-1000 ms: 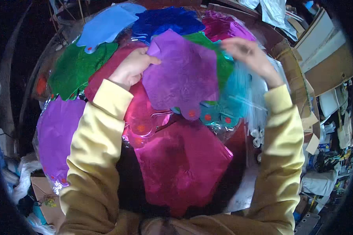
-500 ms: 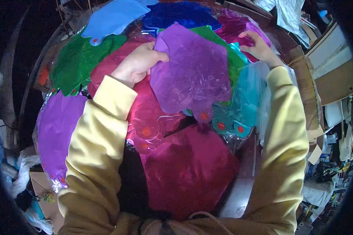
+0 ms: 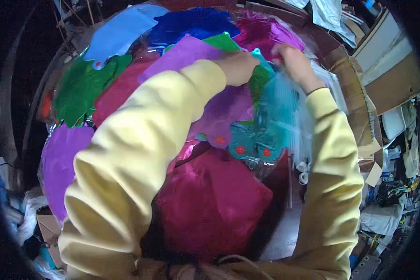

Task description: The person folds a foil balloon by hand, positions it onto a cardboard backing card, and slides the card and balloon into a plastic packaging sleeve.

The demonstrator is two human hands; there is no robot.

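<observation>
2 yellow sleeves (image 3: 126, 149) of thick cloth, full of soft folds, extend forward. Between them lies a dark pink sheet (image 3: 210, 200), broad, angular and shiny like foil. Beyond it is the purple sheet (image 3: 228, 107), partly covered by the left arm; its rounded near tab carries 1 red dot. To its right, a teal sheet (image 3: 280, 112) shows 2 red dots. The left hand (image 3: 240, 67) is over the far right part of the purple sheet; its fingers are blurred, so I cannot tell its opening or grasp. The right hand (image 3: 295, 65), near the teal sheet's far tip, has bent fingers, half closed; whether it holds something, I cannot tell. Farther are a wrinkled magenta sheet (image 3: 268, 32), a crinkled dark blue sheet (image 3: 196, 28) and a smooth light blue sheet (image 3: 123, 30).
</observation>
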